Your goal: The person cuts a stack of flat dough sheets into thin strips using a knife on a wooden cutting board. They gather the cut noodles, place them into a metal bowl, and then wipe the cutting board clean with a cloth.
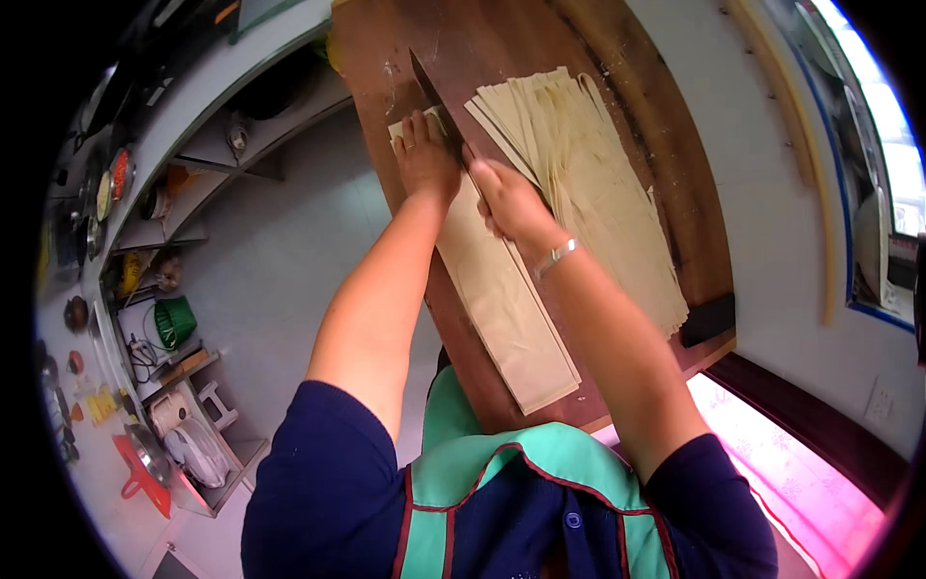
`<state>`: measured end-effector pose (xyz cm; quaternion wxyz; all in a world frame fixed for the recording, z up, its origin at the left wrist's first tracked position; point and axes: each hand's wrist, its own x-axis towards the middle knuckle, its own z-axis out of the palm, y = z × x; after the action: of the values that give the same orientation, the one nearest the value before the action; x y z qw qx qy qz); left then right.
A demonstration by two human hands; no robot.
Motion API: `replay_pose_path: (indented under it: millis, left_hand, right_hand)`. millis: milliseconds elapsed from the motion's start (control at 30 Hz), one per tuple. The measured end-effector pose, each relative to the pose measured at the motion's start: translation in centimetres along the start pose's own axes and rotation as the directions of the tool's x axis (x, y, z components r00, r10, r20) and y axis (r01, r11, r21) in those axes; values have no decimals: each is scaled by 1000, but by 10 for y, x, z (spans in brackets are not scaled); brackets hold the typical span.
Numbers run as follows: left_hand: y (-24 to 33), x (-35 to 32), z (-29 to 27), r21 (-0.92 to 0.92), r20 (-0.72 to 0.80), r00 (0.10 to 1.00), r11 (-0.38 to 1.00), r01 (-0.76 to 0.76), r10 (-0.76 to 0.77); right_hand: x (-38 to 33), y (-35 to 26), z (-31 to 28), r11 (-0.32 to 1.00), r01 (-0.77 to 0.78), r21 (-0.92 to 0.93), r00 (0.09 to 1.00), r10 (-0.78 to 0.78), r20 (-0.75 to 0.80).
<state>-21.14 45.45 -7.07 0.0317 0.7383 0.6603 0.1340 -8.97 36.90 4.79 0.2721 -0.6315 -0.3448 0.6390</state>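
Pressing flat, left hand (424, 159) fingers together on folded beige sheet (502, 309) | right hand (509, 198) gripping knife (436, 101) just right | cut strips (588, 183) far right on surface (482, 39)

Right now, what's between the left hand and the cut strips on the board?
Head view: the knife, held by the right hand, stands between the left hand and the cut strips, over the folded sheet.

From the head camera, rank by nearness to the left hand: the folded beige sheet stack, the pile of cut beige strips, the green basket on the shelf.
1. Folded beige sheet stack: directly under the left hand.
2. Pile of cut beige strips: to its right, past the knife.
3. Green basket: far lower left, on the shelf.
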Motion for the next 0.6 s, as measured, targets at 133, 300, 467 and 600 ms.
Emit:
replay_pose_path:
  millis: [133, 300, 467, 600]
  left_hand:
    - [-3, -14, -42, -100, -123, 992, 995, -4, -8]
    - [44, -150, -75, -329, -238, 961, 919, -219, 143]
    - [82, -271, -57, -493, -289, 956, 847, -198, 55]
    - [112, -305, -60, -475, -243, 968, 863, -170, 57]
  right_hand:
    - [-65, 2, -10, 999, 33, -14, 999, -32, 30]
    - [-218, 151, -16, 918, 379, -117, 919, -388, -71]
    - [-316, 229, -29, 951, 257, -173, 963, -267, -34]
    - [-343, 268, -40, 916, 331, -228, 925, -363, -114]
